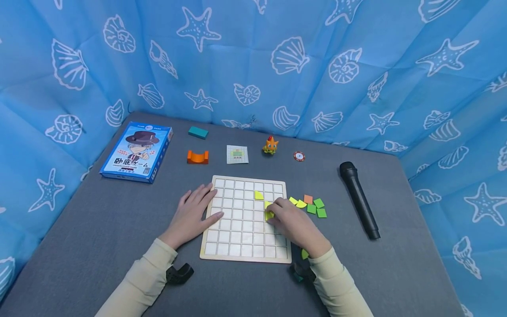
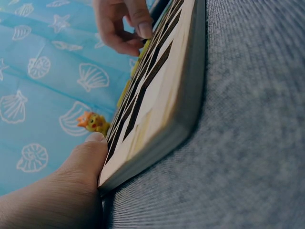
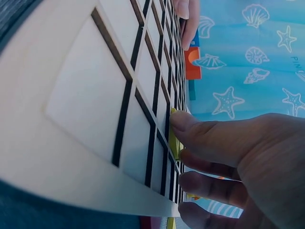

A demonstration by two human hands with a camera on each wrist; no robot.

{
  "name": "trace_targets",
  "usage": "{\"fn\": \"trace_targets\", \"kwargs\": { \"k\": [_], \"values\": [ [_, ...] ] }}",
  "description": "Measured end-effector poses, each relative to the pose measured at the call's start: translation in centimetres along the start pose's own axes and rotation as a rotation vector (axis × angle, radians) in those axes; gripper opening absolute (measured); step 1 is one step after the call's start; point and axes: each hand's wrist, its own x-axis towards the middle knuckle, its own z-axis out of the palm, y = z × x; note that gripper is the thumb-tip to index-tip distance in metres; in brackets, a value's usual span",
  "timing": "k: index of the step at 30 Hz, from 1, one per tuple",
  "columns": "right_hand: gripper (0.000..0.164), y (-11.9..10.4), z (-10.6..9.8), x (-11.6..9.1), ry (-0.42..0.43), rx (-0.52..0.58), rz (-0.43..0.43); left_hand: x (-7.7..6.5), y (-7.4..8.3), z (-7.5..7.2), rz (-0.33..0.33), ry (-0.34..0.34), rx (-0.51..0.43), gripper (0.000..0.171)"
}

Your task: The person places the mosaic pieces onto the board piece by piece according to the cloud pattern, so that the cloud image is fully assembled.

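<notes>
A square wooden grid board (image 1: pixel 236 237) with white cells lies on the grey table. My left hand (image 1: pixel 194 215) rests on its left edge, fingers spread and thumb laid over the rim. Over the right half of the board, my right hand (image 1: pixel 292 225) pinches a yellow tile (image 3: pixel 175 143) between thumb and fingers, low against the grid; the fingers partly hide it. Another yellow tile (image 1: pixel 259 195) with a curved edge sits in a cell up and left of that hand. Just beyond the fingertips, more yellow (image 1: pixel 267 204) shows on the board.
Right of the board lie loose green tiles (image 1: pixel 311 208), yellow tiles (image 1: pixel 301 204) and an orange tile (image 1: pixel 308 199). Further right is a black microphone (image 1: pixel 359 200). Behind stand a blue game box (image 1: pixel 136 152), an orange arch block (image 1: pixel 197 157), a pattern card (image 1: pixel 237 154) and a small toy figure (image 1: pixel 270 145).
</notes>
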Motion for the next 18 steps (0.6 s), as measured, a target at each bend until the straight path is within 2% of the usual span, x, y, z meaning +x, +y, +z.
{"fn": "trace_targets", "kwargs": {
  "k": [11,18],
  "values": [
    [0.024,-0.2,0.05,0.36,0.014,0.019,-0.02,-0.1,-0.04,0.03,-0.008,-0.001,-0.015,0.075],
    [0.022,-0.16,0.26,0.32,0.008,0.021,0.001,-0.01,0.08,-0.05,0.002,-0.001,-0.008,0.075]
  ]
}}
